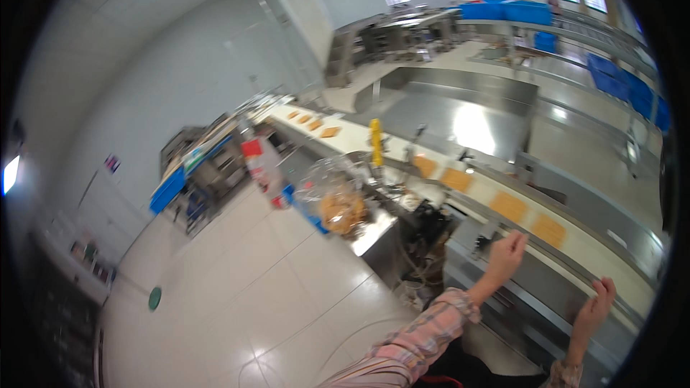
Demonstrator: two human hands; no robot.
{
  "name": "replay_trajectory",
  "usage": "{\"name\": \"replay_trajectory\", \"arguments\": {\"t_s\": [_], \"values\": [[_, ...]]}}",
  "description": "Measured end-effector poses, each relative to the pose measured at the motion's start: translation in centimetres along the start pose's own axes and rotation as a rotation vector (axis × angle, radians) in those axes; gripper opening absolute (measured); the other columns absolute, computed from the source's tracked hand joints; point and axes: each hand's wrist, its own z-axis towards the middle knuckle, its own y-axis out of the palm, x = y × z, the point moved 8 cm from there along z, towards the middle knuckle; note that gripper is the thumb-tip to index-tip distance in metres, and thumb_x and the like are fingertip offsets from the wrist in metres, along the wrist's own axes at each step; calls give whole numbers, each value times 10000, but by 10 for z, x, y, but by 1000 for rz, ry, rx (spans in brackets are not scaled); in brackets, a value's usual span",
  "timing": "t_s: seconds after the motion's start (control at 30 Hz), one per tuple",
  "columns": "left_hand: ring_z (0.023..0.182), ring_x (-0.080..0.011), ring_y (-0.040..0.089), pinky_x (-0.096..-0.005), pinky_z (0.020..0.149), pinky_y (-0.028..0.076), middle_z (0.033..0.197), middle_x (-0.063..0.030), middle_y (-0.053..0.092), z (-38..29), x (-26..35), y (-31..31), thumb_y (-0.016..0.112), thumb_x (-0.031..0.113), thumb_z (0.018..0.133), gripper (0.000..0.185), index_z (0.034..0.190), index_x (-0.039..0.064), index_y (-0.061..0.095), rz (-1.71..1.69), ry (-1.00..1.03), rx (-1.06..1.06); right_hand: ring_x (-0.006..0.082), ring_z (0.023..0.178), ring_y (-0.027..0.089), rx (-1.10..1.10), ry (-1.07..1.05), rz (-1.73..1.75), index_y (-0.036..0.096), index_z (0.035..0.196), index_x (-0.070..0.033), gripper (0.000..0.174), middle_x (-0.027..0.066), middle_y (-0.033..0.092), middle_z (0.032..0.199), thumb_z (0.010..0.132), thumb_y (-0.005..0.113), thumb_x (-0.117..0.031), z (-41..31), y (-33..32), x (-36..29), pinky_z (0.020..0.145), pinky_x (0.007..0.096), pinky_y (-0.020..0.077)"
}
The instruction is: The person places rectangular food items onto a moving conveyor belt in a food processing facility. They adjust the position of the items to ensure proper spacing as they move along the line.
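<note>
A cream conveyor belt point(587, 252) runs diagonally before me, carrying several flat orange-tan square pieces, the nearest piece point(548, 230) close to my left hand. My left hand point(505, 257) is at the belt's near metal rail, fingers curled in and nothing visible in them. Farther along the rail, to the right, is my right hand point(594, 304), its fingers bent. Blur hides whether it touches the rail or holds anything small. Smaller-looking orange pieces point(330, 132) lie on the belt's far stretch.
Left of the belt, a clear plastic bag point(342, 207) of tan pieces sits by a metal box. A yellow upright part point(375, 143) rises beside the belt. Beyond it is a wide stainless-steel tray point(426, 113). Blue crates point(506, 12) stand at the back right.
</note>
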Motion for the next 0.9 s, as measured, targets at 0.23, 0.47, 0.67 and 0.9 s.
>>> {"name": "replay_trajectory", "arguments": {"t_s": [0.23, 0.47, 0.67, 0.9], "values": [[603, -109, 407, -305, 544, 388, 640, -48, 466, -1, -9, 2, 596, 173, 1047, 238, 905, -18, 577, -69, -18, 1, 355, 1364, 503, 3, 126, 5, 649, 1208, -5, 457, 182, 528, 1433, 822, 449, 136, -4, 8, 25, 1167, 442, 363], [600, -168, 458, -368, 553, 426, 637, -108, 457, -1, -5, -4, 640, 202, 1000, 267, 829, 11, 566, 154, 102, 33, 399, 1221, 563, -26, -47, -145, 686, 1153, -21, 296, 209, 597, 1274, 915, 511, -5, 9, -2, -39, 1069, 500, 425], [581, -38, 438, -239, 513, 360, 633, 46, 503, -2, -12, -5, 602, 172, 1052, 259, 828, 43, 614, -106, -119, -85, 368, 1099, 585, -58, -146, -174, 667, 1162, -47, 334, 147, 615, 1183, 831, 636, -31, 27, -3, -81, 1021, 504, 424], [587, -43, 459, -255, 522, 389, 620, 27, 522, -1, -1, -6, 623, 168, 1041, 251, 845, 12, 631, -103, -104, -81, 358, 1226, 548, -133, 2, -558, 654, 1260, -47, 382, 165, 622, 1268, 958, 617, -278, 35, 26, -52, 1103, 533, 356]]}}
